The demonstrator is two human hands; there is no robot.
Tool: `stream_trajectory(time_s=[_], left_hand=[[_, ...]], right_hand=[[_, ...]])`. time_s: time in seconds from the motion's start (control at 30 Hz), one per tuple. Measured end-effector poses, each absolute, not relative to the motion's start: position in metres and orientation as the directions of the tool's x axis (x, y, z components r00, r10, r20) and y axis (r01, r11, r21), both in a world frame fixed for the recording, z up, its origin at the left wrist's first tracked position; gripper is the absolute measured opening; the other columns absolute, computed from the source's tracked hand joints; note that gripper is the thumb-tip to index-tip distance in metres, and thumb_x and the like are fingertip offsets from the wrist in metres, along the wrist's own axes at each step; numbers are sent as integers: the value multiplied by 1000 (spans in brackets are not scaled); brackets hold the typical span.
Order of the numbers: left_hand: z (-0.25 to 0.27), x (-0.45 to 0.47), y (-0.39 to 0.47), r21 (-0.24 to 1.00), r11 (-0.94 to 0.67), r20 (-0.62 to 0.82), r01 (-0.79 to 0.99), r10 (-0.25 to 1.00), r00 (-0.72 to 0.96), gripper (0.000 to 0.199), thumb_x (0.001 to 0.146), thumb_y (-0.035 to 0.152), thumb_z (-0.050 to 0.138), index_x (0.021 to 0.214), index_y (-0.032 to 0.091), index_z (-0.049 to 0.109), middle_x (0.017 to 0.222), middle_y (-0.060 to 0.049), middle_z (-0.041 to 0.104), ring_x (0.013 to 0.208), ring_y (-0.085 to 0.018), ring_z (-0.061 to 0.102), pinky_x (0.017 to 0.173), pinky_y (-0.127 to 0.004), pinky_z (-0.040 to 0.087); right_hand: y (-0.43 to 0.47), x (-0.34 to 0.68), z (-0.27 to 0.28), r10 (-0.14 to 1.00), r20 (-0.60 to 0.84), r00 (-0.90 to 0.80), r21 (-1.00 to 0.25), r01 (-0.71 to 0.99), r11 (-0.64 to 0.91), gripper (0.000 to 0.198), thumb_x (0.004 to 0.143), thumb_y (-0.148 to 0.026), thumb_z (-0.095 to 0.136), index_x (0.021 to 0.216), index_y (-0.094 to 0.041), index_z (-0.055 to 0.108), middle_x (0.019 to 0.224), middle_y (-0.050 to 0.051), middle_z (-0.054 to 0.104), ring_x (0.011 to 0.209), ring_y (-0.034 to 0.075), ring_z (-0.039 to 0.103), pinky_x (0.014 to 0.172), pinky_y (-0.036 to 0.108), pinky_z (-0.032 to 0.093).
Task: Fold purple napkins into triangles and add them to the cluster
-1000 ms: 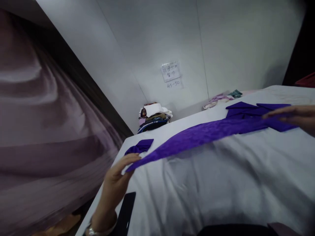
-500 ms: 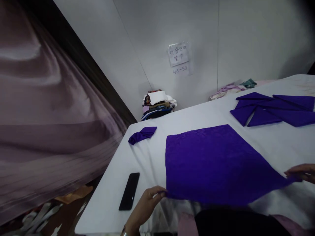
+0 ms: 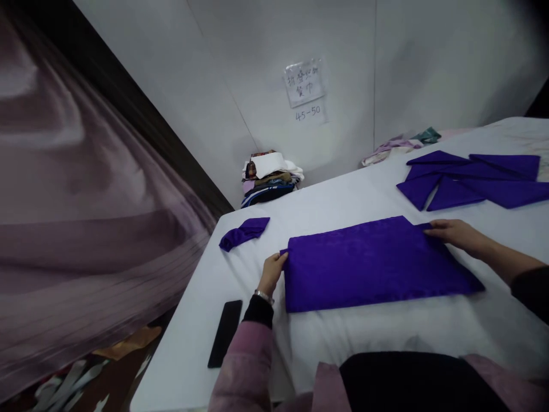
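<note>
A purple cloth napkin lies folded over on the white-covered table, its fold along the near edge. My left hand pinches a corner at the napkin's far left. At the far right, my right hand grips the other corner between thumb and fingers. Beyond my left hand sits a small rolled purple cloth with a pointed end. Several folded purple cloths overlap at the back right.
A black phone lies near the table's left edge. Stacked cloths stand by the wall, and crumpled fabric lies at the back. A mauve curtain hangs at left. A handwritten sign is on the wall.
Both hands have carried the napkin's near corners away from me toward its far edge, so the cloth is now doubled over. The view has shifted slightly.
</note>
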State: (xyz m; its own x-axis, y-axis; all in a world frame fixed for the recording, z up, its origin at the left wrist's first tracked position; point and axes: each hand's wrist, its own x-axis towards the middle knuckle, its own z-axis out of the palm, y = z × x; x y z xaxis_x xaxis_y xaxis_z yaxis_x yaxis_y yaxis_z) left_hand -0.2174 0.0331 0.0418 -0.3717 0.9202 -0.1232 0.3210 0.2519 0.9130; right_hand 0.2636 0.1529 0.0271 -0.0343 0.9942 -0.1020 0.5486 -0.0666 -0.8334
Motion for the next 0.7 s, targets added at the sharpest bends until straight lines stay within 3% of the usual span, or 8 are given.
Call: stream_trajectory(time_s=[0.13,0.27,0.47,0.7], left_hand=[[21,-222,77,869,276,-77,411,895,-439,40,66,53,59,59,14,60,53,3,52,54,-11,44,52,-23,34],[10,-223,98,799,316,-31,511,871,-490,35,70,45,56,49,18,52,46,5,43,51,-11,39,51,-25,28],[9,-221,105,692,347,54,633,850,-524,36,79,43,46,51,20,52,50,3,48,55,-13,44,55,-26,29],[5,-218,111,576,411,43,707,848,-528,33,82,40,46,58,20,59,60,-2,60,62,-17,53,58,-27,32]], right_hand=[[178,251,11,988,-157,-14,-845,520,-127,12,67,-33,60,68,-22,62,66,4,63,66,21,54,65,33,41],[194,243,9,995,-103,-16,-778,624,-71,11,69,-32,59,67,-22,60,68,4,64,70,22,54,68,33,38],[208,239,5,999,-16,30,-675,737,-33,16,73,-38,56,75,-22,58,79,7,65,74,23,54,68,33,36],[214,236,-5,999,-40,28,-604,796,-46,19,74,-39,55,80,-22,59,88,11,65,78,24,52,66,33,35]])
